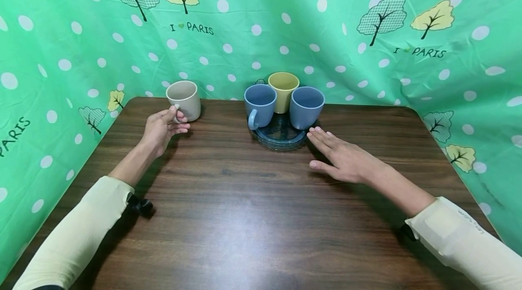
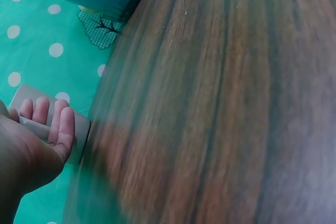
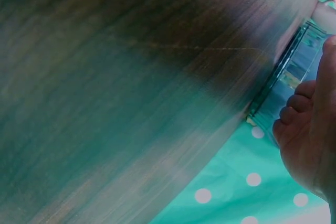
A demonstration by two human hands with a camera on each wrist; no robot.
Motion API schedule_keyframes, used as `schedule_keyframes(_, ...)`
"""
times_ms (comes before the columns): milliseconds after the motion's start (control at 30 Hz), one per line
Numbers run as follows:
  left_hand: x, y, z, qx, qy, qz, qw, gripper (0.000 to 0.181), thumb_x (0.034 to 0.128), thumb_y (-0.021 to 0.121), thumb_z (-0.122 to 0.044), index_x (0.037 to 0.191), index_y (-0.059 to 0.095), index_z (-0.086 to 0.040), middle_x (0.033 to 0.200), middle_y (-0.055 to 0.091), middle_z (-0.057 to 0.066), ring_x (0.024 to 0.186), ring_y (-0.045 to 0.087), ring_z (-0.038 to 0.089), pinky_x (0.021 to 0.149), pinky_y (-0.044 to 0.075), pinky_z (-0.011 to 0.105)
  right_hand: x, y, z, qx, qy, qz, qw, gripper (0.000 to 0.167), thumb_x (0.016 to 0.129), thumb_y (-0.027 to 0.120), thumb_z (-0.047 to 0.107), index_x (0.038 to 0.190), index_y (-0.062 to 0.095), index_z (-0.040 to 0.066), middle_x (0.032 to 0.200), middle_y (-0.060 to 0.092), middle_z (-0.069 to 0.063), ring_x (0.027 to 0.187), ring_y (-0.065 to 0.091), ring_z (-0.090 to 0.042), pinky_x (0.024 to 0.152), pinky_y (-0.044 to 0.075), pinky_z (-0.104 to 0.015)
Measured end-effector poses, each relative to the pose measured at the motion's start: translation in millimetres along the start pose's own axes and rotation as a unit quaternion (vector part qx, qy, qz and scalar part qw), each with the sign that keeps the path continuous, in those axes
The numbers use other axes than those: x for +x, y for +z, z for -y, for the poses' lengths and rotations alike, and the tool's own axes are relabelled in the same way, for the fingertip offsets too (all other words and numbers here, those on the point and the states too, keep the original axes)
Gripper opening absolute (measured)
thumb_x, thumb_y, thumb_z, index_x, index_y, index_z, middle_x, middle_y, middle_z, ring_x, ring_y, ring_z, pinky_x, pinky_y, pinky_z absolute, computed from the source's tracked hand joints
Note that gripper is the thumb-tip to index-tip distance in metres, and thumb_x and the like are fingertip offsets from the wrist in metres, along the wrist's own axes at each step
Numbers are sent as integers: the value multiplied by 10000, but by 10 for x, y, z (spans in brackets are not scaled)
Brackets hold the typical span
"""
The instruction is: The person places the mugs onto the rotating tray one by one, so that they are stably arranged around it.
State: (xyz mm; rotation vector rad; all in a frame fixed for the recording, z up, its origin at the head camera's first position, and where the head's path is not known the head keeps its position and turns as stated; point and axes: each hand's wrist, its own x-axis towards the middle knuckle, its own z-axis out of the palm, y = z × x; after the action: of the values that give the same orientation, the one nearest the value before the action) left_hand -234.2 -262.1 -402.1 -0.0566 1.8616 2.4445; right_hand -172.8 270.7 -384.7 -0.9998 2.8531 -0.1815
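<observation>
My left hand (image 1: 163, 129) pinches the handle of a beige mug (image 1: 189, 102), which stands upright near the far left of the table. In the left wrist view the fingers curl at the mug's handle (image 2: 35, 127). My right hand (image 1: 344, 158) is held flat, fingers straight, with its fingertips at the right rim of a round dark glass plate (image 1: 281, 145). Whether they touch it I cannot tell. On the plate are a blue mug (image 1: 263, 104) with its handle toward me, a yellow mug (image 1: 281, 93) behind, and another blue mug (image 1: 306, 108) whose handle is hidden.
The dark wooden table (image 1: 228, 217) ends just behind the mugs. A green polka-dot cloth (image 1: 253, 4) printed with trees hangs at the back and sides. A small black object (image 1: 140, 206) is fixed at my left sleeve's cuff.
</observation>
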Motion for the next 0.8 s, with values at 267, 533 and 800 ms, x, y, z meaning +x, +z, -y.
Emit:
schedule_keyframes(267, -23, 54, 31, -281, 142, -240, 9992, 349, 1187, 575, -266, 953, 733, -62, 868, 782, 24, 758, 804, 159, 757, 685, 282, -2, 12, -4, 16, 1, -31, 10000, 821, 1177, 570, 512, 1787, 273, 49, 1884, 226, -190, 1764, 214, -409, 1402, 290, -633)
schedule_keyframes(533, -55, 71, 69, -284, 220, -318, 9988, 350, 1181, 589, -270, 952, 728, -46, 862, 782, 32, 748, 800, 164, 750, 687, 285, 3, 8, -2, 31, 14, -13, 10000, 817, 1179, 566, 513, 1791, 267, 61, 1884, 226, -192, 1764, 213, -409, 1405, 285, -633)
schedule_keyframes(800, -143, 78, 37, -232, 282, -283, 9989, 353, 1178, 598, -269, 934, 734, -54, 860, 784, 32, 754, 804, 161, 760, 690, 289, 2, 9, -2, 51, 20, 2, 10000, 814, 1180, 563, 512, 1789, 272, 56, 1885, 224, -190, 1765, 210, -408, 1406, 282, -633)
